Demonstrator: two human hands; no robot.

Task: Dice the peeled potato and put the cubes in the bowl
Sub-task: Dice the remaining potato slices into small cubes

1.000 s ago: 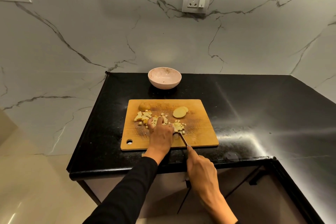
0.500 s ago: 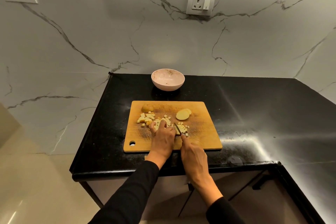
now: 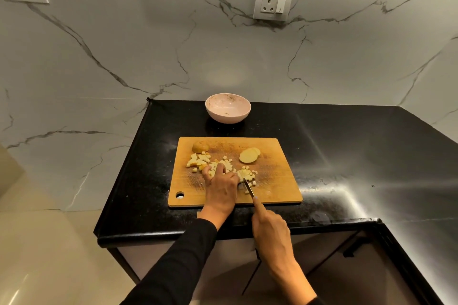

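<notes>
Your polished black stone worktop (image 3: 334, 156) carries one rectangular wooden chopping board (image 3: 280, 181) with a hanging hole at its near left corner. Behind the board, apart from it, stands one round pale pink bowl (image 3: 228, 109); you can see only a few dark specks inside it, no cubes.

Your left hand (image 3: 220, 188) lies on the middle of the board, its fingers curled down onto a partly cut piece of pale yellow potato (image 3: 241, 174), pinning it. Your right hand (image 3: 271, 233) hangs over the near edge of the worktop and grips one small knife (image 3: 248, 187), forefinger stretched along its back; the blade tip sits at the cut piece, just right of your left fingers.

Two peeled potato slices (image 3: 249, 155) lie overlapped at the far right of the board, well clear of both hands. One rounded brownish potato end (image 3: 200, 146) sits at the far left corner. The small pale potato cubes (image 3: 198, 162) spread in a loose heap left of and beyond your left hand, with more just beside the blade; they are too many and too small to count.
</notes>
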